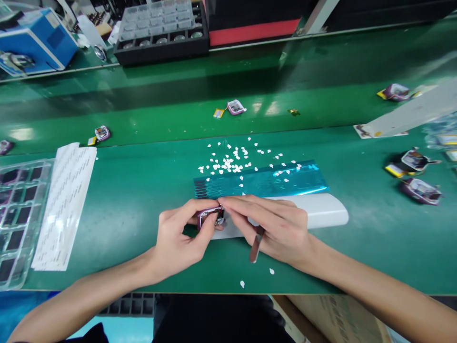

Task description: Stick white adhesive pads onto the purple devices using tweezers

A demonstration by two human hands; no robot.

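Note:
My left hand (178, 238) grips a small purple device casing (210, 218) over the near part of the green bench. My right hand (274, 226) has its fingertips pressed on the casing's top edge and also holds thin metal tweezers (256, 245) that point toward me. Both hands rest over a white plastic strip (326, 209). Just behind it lies a shiny blue film sheet (264, 181), with several tiny white backing scraps (235, 159) scattered beyond it.
A clear tray with dark parts (17, 214) and a white label sheet (66, 200) lie at the left. More purple casings sit on the conveyor belt (235, 107) and at the right (419, 190). A black tray of components (160, 31) and a blue box (35, 40) stand at the back.

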